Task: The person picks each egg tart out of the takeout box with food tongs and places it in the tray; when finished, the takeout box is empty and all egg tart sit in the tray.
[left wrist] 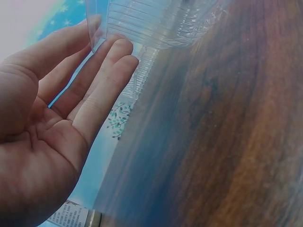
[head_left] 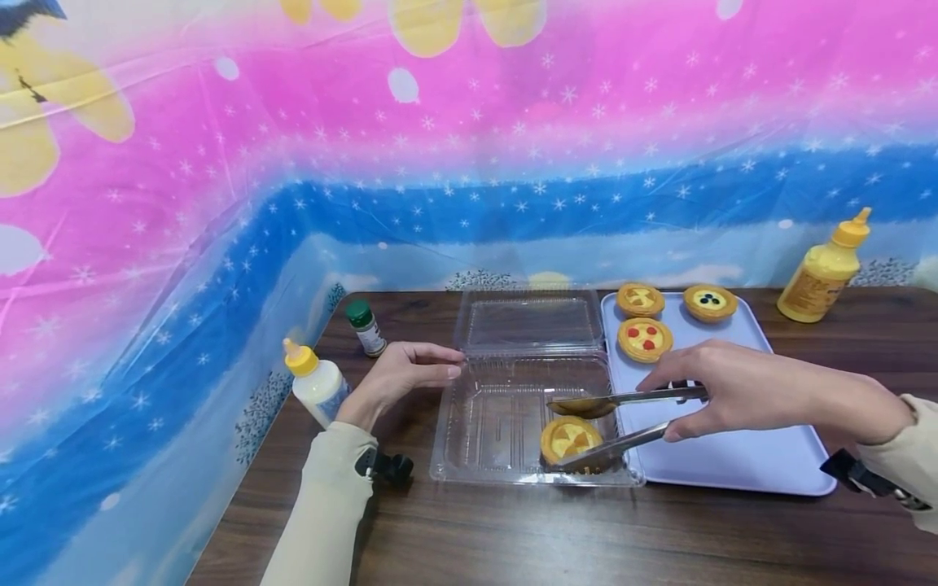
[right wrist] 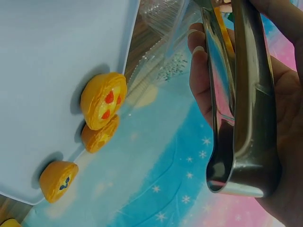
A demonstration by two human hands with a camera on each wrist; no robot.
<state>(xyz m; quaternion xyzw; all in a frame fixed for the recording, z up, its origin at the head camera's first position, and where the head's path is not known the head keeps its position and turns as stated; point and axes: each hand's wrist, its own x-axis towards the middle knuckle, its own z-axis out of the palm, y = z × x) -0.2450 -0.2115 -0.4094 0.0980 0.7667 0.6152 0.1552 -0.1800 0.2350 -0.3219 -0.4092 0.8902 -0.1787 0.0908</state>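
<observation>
My right hand (head_left: 733,391) holds metal tongs (head_left: 637,435), their two arms spread apart. Between the tong ends is an egg tart (head_left: 567,438) with wedge-shaped toppings, inside the front right of a clear plastic container (head_left: 506,423). The near tong end overlaps the tart's front edge; whether the far one touches it, I cannot tell. At the container's left rim, my left hand (head_left: 406,374) pinches the edge between thumb and fingers (left wrist: 106,85). The container's lid (head_left: 531,321) lies folded back towards the wall.
Right of the container, a pale lilac tray (head_left: 733,456) bears a red-dotted tart (head_left: 645,339), a wedge-topped tart (head_left: 640,300) and a blueberry tart (head_left: 709,302). A yellow bottle (head_left: 817,277) stands far right. A white bottle (head_left: 320,387) and green-capped shaker (head_left: 366,330) stand left.
</observation>
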